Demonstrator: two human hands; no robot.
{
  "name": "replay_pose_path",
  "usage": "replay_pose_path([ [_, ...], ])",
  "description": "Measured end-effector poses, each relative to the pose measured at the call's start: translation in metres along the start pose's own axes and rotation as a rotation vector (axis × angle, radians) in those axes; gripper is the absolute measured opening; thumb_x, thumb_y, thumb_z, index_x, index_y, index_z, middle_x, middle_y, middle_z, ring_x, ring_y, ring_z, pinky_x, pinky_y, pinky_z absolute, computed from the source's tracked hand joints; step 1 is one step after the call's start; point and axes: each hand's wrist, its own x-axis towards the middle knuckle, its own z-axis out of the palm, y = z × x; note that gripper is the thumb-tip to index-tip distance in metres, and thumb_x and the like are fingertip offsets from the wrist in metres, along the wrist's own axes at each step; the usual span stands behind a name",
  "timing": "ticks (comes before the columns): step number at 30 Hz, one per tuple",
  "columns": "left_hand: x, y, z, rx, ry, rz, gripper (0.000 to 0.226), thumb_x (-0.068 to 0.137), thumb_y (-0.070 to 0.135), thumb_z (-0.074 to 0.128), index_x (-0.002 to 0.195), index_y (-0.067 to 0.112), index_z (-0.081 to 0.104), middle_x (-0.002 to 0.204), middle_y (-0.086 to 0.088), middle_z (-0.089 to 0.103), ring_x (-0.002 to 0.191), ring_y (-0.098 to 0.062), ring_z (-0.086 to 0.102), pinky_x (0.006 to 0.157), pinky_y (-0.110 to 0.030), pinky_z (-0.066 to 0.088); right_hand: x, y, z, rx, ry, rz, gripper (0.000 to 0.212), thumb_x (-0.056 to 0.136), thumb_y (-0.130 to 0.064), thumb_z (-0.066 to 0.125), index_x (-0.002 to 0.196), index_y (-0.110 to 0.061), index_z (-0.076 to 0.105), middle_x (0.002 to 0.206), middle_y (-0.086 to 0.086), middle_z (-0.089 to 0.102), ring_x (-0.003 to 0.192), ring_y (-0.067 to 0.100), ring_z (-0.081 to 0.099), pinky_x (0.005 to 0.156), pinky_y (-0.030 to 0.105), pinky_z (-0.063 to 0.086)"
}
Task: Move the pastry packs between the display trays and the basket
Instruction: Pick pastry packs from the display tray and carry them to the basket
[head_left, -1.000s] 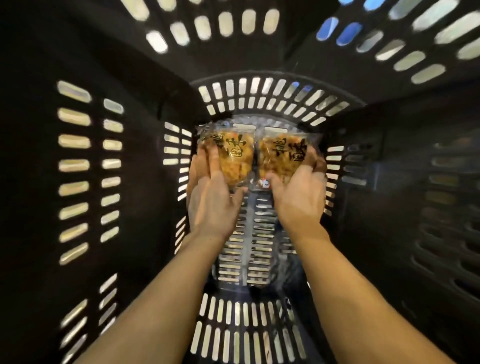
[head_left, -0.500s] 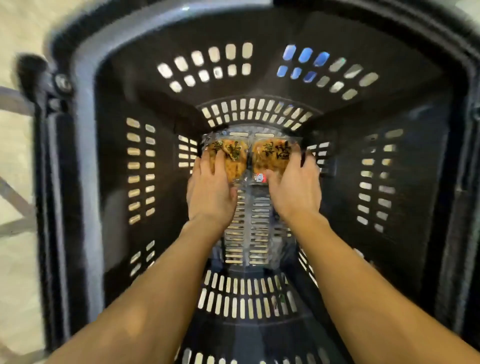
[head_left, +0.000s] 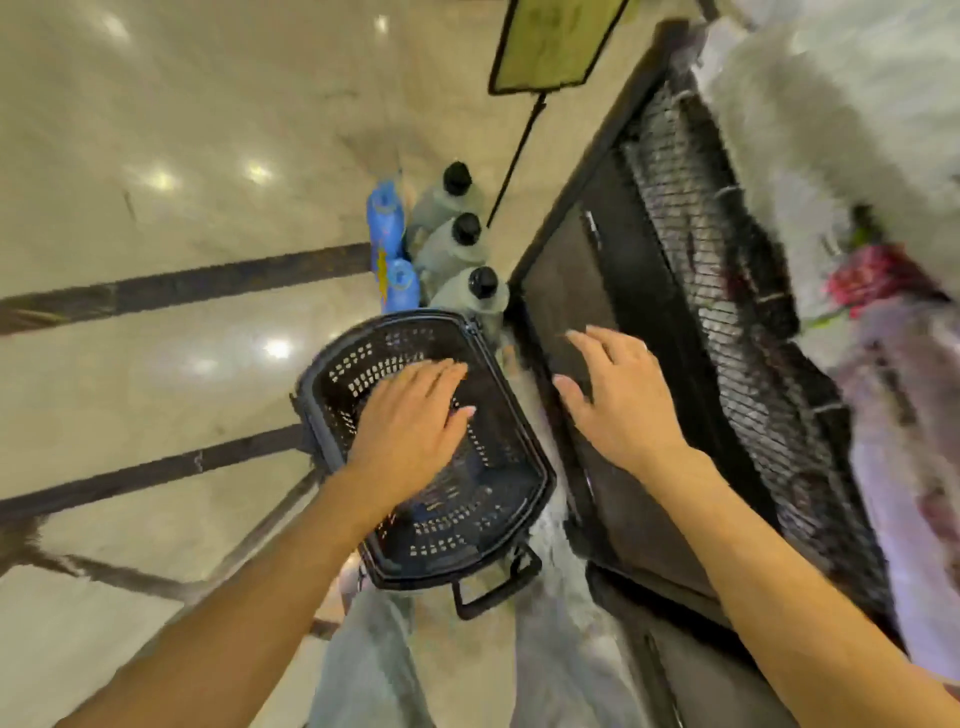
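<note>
The black slotted basket (head_left: 498, 519) stands on the floor below me, seen from high above. My left hand (head_left: 410, 421) hovers over its opening with fingers straight and nothing in it. To the right of the basket, my right hand (head_left: 618, 400) is also empty with fingers spread, in front of the dark display stand (head_left: 649, 291). The pastry packs are hidden under my left hand or too blurred to make out inside the basket. At the right edge, wrapped goods (head_left: 872, 280) on the display are a blur.
Two blue bottles (head_left: 387, 223) and three grey bottles with black caps (head_left: 457, 244) stand on the floor just beyond the basket. A sign on a thin pole (head_left: 550, 47) rises behind them. Glossy tiled floor (head_left: 156, 182) spreads to the left.
Both hands have let go of the two pastry packs and risen out of the basket. The view pulled up from deep inside the basket to well above it.
</note>
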Motion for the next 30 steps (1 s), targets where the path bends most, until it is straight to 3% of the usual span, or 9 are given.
replay_pose_path([
  [7, -0.037, 0.198, -0.087, -0.112, 0.187, 0.471, 0.049, 0.098, 0.049, 0.048, 0.131, 0.015, 0.062, 0.125, -0.003, 0.067, 0.118, -0.024, 0.059, 0.098, -0.04, 0.045, -0.232, 0.045, -0.145, 0.176, 0.491, 0.363, 0.048, 0.096, -0.047, 0.054, 0.132, -0.017, 0.062, 0.133, 0.009, 0.059, 0.12, 0.032, 0.054, 0.095, 0.045, 0.05],
  [12, -0.094, 0.364, -0.082, -0.226, 0.247, 0.784, 0.048, 0.099, 0.046, 0.051, 0.131, 0.012, 0.062, 0.119, -0.004, 0.068, 0.111, -0.023, 0.06, 0.091, -0.038, 0.048, -0.407, 0.089, -0.186, 0.209, 0.765, 0.596, 0.047, 0.095, -0.045, 0.053, 0.13, -0.015, 0.063, 0.131, 0.007, 0.061, 0.125, 0.025, 0.052, 0.105, 0.03, 0.037],
  [16, -0.158, 0.485, -0.032, -0.268, 0.164, 0.971, 0.048, 0.098, 0.045, 0.053, 0.131, 0.011, 0.061, 0.115, -0.005, 0.068, 0.107, -0.025, 0.06, 0.087, -0.039, 0.048, -0.538, 0.137, -0.18, 0.211, 0.804, 0.811, 0.047, 0.095, -0.042, 0.055, 0.135, -0.017, 0.059, 0.132, 0.003, 0.059, 0.124, 0.02, 0.049, 0.111, 0.017, 0.026],
  [21, -0.216, 0.592, 0.02, -0.314, -0.012, 1.134, 0.048, 0.099, 0.042, 0.053, 0.137, 0.013, 0.054, 0.118, -0.005, 0.067, 0.109, -0.024, 0.06, 0.09, -0.035, 0.048, -0.657, 0.187, -0.16, 0.197, 0.865, 1.006, 0.048, 0.098, -0.043, 0.059, 0.136, -0.015, 0.052, 0.126, 0.003, 0.059, 0.119, 0.019, 0.049, 0.099, 0.024, 0.037],
  [25, -0.215, 0.629, 0.043, -0.235, -0.075, 1.13, 0.049, 0.098, 0.047, 0.051, 0.133, 0.013, 0.059, 0.122, -0.002, 0.067, 0.114, -0.02, 0.058, 0.096, -0.029, 0.042, -0.684, 0.214, -0.147, 0.275, 0.83, 1.043, 0.051, 0.096, -0.043, 0.059, 0.141, -0.02, 0.048, 0.129, 0.001, 0.058, 0.121, 0.019, 0.05, 0.097, 0.032, 0.044],
  [30, -0.175, 0.654, 0.057, -0.173, -0.07, 1.108, 0.051, 0.097, 0.05, 0.045, 0.13, 0.014, 0.061, 0.117, -0.002, 0.068, 0.111, -0.023, 0.059, 0.094, -0.042, 0.046, -0.667, 0.25, -0.15, 0.42, 0.757, 1.017, 0.06, 0.094, -0.043, 0.064, 0.147, -0.022, 0.044, 0.137, -0.006, 0.055, 0.133, 0.011, 0.045, 0.106, 0.03, 0.043],
])
